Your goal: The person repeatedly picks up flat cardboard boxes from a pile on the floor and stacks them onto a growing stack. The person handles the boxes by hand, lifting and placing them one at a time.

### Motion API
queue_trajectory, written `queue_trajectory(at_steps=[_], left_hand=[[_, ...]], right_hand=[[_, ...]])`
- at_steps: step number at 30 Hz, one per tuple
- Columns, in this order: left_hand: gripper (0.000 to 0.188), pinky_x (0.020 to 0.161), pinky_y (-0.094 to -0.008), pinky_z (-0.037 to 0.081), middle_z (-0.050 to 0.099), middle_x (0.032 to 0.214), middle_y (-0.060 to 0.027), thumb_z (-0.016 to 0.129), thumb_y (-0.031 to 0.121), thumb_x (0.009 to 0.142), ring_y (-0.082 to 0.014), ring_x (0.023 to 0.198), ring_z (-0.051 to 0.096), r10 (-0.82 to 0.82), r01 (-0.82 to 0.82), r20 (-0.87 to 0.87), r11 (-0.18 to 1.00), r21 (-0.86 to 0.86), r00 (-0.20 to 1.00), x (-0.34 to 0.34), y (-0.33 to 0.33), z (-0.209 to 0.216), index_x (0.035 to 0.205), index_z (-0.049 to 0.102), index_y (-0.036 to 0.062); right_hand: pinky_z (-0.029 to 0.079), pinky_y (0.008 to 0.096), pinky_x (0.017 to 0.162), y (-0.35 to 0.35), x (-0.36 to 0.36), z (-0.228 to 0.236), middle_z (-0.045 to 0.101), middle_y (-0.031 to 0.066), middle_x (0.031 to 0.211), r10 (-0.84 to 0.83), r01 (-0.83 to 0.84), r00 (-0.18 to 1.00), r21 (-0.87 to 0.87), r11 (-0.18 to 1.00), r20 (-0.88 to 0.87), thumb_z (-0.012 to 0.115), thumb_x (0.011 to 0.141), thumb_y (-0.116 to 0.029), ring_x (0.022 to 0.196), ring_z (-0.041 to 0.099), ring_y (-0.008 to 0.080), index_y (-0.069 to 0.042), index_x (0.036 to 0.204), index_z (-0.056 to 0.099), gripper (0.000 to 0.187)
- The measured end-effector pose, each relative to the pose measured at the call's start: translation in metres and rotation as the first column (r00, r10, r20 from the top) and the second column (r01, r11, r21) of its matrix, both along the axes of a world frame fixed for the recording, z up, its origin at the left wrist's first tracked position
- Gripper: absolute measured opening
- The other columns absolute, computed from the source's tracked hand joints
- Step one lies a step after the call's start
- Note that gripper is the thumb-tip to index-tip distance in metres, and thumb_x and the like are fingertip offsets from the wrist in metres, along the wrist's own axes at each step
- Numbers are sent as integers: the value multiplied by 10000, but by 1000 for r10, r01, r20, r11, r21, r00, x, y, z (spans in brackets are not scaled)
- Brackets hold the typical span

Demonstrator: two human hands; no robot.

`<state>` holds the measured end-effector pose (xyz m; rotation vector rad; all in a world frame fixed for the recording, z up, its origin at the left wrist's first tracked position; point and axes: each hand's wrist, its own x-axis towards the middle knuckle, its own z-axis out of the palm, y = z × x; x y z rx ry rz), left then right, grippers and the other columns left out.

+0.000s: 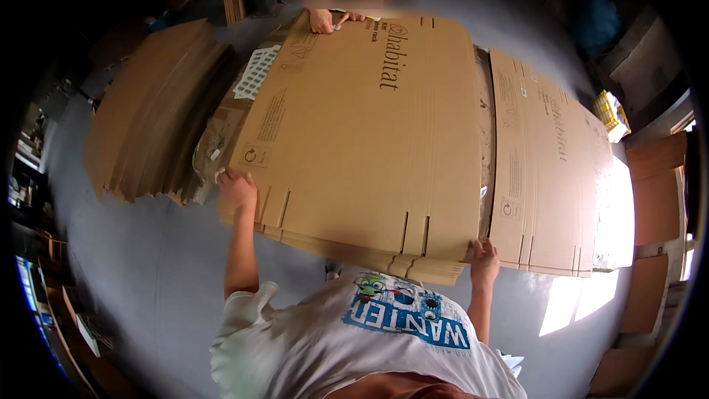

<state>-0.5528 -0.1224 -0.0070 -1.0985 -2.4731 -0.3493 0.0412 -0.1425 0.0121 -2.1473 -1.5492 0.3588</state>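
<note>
A large flattened cardboard box, brown with dark print and slots along its near edge, lies on top of a stack of similar sheets before me. My left hand is closed on its near left corner. At the near right corner, my right hand grips the edge, its fingertips partly hidden. Across the stack, another person's hand rests at the far left corner, close to that person's second hand; a small pale item shows by these fingers.
To the right lies a second stack of printed cardboard sheets. On the left stand bent brown sheets, with a white perforated sheet beside them. A yellow crate sits at the far right, and sunlight falls on the grey floor.
</note>
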Motion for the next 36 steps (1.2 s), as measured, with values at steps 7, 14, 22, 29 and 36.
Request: queue_trajectory(at_steps=[7,14,22,29,36], left_hand=[[476,719,-420,468,551,993,-164,641,333,805,-324,883,550,56,-50,-44,990,134,997,-12,-19,-7,1111,522,-12],[452,829,-456,439,543,1083,-157,636,295,803,-333,1075,505,-1,2,-6,973,230,1000,-21,-20,-13,1121,518,-5],[458,843,-461,427,522,1100,-167,655,281,783,-336,1069,494,-70,65,22,982,180,997,-20,-21,-6,1119,521,0],[414,832,-449,425,523,1054,-164,641,291,796,-335,1031,501,-32,33,-10,988,153,999,-22,-26,-12,1085,553,6],[402,825,-437,423,537,1021,-159,617,315,816,-323,1001,520,-52,55,-29,991,124,998,-17,-21,-9,1081,563,17]], right_hand=[[480,466,745,14,-58,32,650,200,872,31,-4,989,-186,983,143,572,853,-314,846,612,391,-3,960,587,329],[487,467,785,31,-49,9,642,252,922,71,59,913,-304,951,401,606,809,-299,903,613,406,14,1007,608,370],[529,369,591,42,27,-18,657,137,769,-110,82,843,-76,994,-527,632,824,-241,648,643,233,30,969,622,308],[531,327,584,-7,-31,-39,648,89,1003,-25,182,-404,-107,977,-914,515,919,-314,826,643,234,-54,1088,579,317],[564,420,737,-14,-55,-54,625,103,1102,-51,5,-540,-63,998,-840,545,910,-262,976,620,322,-90,1118,568,270]])
